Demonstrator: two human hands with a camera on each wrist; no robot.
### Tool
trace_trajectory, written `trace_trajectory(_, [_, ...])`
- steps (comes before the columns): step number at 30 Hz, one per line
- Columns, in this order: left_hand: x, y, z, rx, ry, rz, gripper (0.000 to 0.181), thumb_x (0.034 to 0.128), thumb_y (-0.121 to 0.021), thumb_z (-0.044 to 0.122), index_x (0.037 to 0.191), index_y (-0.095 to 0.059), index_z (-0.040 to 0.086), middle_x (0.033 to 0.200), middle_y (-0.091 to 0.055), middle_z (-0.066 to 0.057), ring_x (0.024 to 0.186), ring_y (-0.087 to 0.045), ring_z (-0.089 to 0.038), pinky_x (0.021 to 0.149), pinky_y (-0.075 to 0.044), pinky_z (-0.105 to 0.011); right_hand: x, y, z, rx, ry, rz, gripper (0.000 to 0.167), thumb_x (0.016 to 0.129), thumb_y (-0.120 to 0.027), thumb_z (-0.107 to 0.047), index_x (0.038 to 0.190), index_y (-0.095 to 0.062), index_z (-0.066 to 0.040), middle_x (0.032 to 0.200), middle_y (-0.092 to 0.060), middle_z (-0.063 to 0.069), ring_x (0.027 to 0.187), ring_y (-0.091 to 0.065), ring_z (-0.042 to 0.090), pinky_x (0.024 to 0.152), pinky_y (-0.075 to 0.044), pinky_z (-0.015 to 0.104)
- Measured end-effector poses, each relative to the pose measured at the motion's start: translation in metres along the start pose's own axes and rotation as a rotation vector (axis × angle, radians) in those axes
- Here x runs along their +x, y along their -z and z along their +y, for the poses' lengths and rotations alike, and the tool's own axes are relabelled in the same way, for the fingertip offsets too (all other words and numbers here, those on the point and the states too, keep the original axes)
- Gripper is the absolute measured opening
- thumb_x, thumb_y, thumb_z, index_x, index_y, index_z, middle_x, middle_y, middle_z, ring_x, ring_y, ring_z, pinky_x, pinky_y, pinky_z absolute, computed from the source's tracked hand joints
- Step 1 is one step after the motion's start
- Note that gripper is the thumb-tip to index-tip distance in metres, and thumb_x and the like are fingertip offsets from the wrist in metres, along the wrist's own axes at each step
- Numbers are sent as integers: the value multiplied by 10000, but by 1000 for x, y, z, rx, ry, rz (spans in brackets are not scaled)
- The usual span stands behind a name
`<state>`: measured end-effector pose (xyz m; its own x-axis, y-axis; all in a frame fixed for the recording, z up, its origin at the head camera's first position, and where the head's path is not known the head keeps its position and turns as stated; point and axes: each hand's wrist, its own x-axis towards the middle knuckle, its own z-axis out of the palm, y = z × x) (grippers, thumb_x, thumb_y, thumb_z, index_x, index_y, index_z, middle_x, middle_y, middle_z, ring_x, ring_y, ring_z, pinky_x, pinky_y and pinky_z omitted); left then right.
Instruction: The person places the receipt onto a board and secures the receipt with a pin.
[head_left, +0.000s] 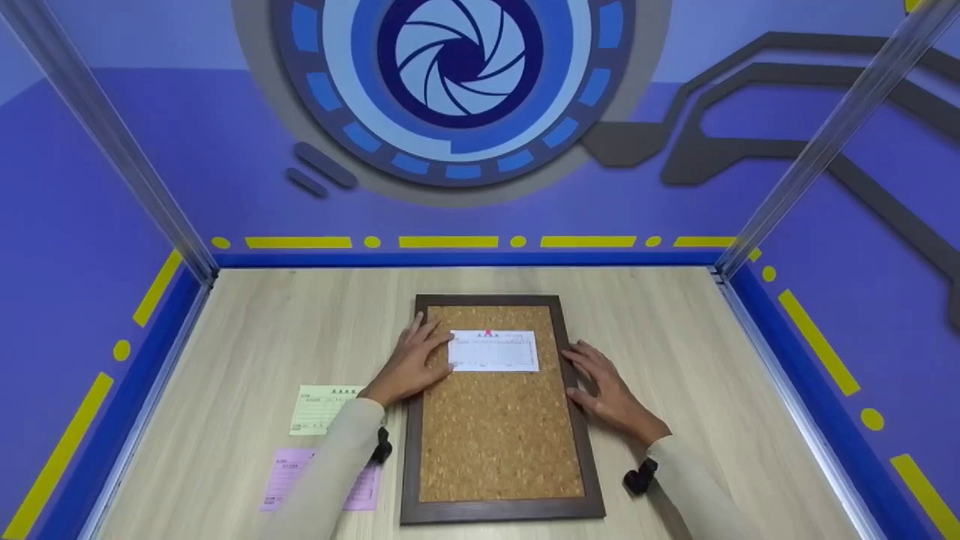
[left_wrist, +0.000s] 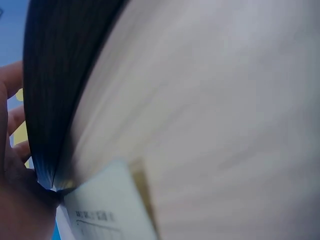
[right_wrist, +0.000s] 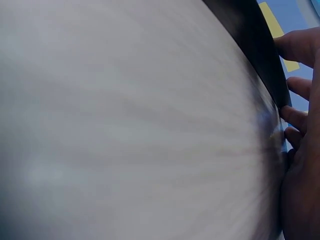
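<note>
A cork board [head_left: 499, 442] with a dark brown frame [head_left: 502, 512] lies upright in line with the view on the table. Near its top is a white printed sheet [head_left: 493, 352] with a small red pin [head_left: 488, 332] at its upper edge. The left hand [head_left: 409, 365] lies across the left frame edge, its thumb and a fingertip at the sheet's left edge. Against the frame's right side, the right hand [head_left: 609, 391] rests with spread fingers. In the wrist views, the left hand [left_wrist: 22, 170] and right hand [right_wrist: 302, 130] appear beside the dark frame edge.
Left of the board, a light green printed sheet [head_left: 311, 409] lies on the wooden table [head_left: 660, 322], with a purple sheet [head_left: 281, 487] nearer the front. The left sleeve partly covers both. Blue walls and metal posts surround the table's back and sides.
</note>
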<state>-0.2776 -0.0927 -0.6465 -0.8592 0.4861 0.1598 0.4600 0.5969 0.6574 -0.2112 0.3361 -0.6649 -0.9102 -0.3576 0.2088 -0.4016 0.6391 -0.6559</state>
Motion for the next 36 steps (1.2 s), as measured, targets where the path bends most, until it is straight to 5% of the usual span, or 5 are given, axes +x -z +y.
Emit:
trace_trajectory(9, [-4,11,11,-35,92,5,571,1051,-758,317,1574,-607,145,1782,-298,-216,1694,-78,-444,1312,-216,-679,1,-2,0,7,-1,11,675,1003,-753,-315,1602,-555,-74,1716,-387,275,1613,-282,535,1232,-211,815])
trace_trajectory(26, [-13,32,14,-54,33,86,538,1046,-765,189,1541,-613,42,1677,-466,-247,1598,-368,-462,1264,-350,-651,1,-2,-2,2,-40,7,673,1008,-756,-325,1607,-556,-93,1728,-390,238,1627,-271,505,1251,-195,796])
trace_trajectory(36, [-21,43,16,-66,46,74,547,1043,-770,170,1553,-610,56,1653,-509,-206,1565,-435,-416,1259,-377,-615,1,-1,-3,0,-41,6,662,1008,-766,-289,1604,-558,-93,1725,-398,230,1628,-276,496,1257,-204,784])
